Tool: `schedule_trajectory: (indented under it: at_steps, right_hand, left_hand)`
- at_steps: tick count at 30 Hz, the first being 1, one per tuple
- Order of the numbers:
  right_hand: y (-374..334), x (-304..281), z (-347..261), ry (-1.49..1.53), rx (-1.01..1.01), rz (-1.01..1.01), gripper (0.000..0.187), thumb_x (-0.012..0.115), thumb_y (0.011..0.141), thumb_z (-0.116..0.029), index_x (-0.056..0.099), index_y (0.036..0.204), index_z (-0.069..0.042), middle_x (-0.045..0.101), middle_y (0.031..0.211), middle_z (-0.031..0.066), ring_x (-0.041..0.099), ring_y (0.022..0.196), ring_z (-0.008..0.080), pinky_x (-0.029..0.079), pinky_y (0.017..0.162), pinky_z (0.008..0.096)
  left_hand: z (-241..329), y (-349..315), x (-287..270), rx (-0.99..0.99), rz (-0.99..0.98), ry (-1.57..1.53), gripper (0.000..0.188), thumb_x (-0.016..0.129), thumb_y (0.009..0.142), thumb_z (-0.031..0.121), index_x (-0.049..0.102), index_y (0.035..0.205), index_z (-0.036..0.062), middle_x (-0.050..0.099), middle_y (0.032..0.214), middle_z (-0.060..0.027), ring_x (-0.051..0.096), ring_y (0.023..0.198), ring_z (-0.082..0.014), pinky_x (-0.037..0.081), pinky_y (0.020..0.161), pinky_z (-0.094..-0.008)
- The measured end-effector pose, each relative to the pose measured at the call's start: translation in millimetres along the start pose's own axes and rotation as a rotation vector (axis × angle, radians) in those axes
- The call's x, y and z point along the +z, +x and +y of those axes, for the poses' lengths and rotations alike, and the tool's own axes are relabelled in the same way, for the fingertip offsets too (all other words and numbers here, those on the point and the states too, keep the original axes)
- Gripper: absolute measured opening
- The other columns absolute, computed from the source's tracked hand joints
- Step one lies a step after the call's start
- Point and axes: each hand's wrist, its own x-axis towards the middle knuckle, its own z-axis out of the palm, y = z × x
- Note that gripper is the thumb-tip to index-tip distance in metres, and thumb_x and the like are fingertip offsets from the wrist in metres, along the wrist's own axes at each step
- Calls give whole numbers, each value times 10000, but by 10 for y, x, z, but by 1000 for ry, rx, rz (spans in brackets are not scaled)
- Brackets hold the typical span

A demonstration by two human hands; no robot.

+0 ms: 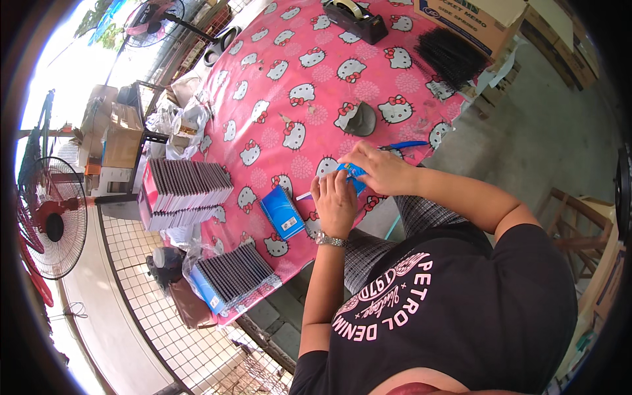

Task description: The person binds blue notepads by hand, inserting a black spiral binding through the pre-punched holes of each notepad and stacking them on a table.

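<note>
Both of my hands are at a small blue-covered notebook (354, 174) near the table's front edge. My left hand (334, 197), with a metal watch on the wrist, has its fingers curled over the notebook's near left side. From the right, my right hand (382, 170) grips its upper edge with bent fingers. Much of the notebook is hidden under my fingers. Left of my left hand lies a blue spiral notebook (282, 212), flat on the table. A tool with blue handles (405, 145) rests just beyond my right hand.
Stacked spiral notebooks (187, 194) and a blue-covered row of notebooks (230, 280) stand along the left edge of the pink tablecloth (270, 138). Farther off are a dark grey cup-like object (361, 120), a tape dispenser (355, 21), black wire spirals (453, 56) and a cardboard box (471, 23).
</note>
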Motion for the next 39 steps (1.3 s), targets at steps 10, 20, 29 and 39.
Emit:
schedule_trajectory:
  at_steps: [10,20,29,39]
  right_hand:
    - [426,-30,426,-109,218,-98,382,693,867,-299,563,1161,-92,520,1306,188,533,1179,421,478,924,503]
    - [565,-195,442,917,130,-696,417,721,756,-164,688,1170,-125,497,1388,117,480,1286,277,418,1045,413]
    - [670,-221,407,144,79,-657,478,748,730,-214,709,1195,-108,504,1382,115,495,1273,240,415,1048,375]
    - [819,-115,336,747,127,-784,466,746,730,-224,705,1169,-74,559,1293,96,521,1228,233,417,1031,352]
  left_hand:
    - [-71,-68,-55,-29,-118,-84,270,623,903,171,563,1146,73,639,1018,-96,598,1043,-296,315,1104,-515]
    - [-190,-191,-94,-249,-69,-59,386,775,804,360,614,1079,142,578,1165,-68,458,1233,-337,313,1056,-527]
    - [-293,-173,-152,-255,56,-133,325,795,697,143,637,974,83,593,1033,-113,527,1049,-328,415,934,-460]
    - [-560,-318,-213,-378,28,-298,277,760,748,91,637,995,64,612,1000,-105,574,997,-310,457,881,-416]
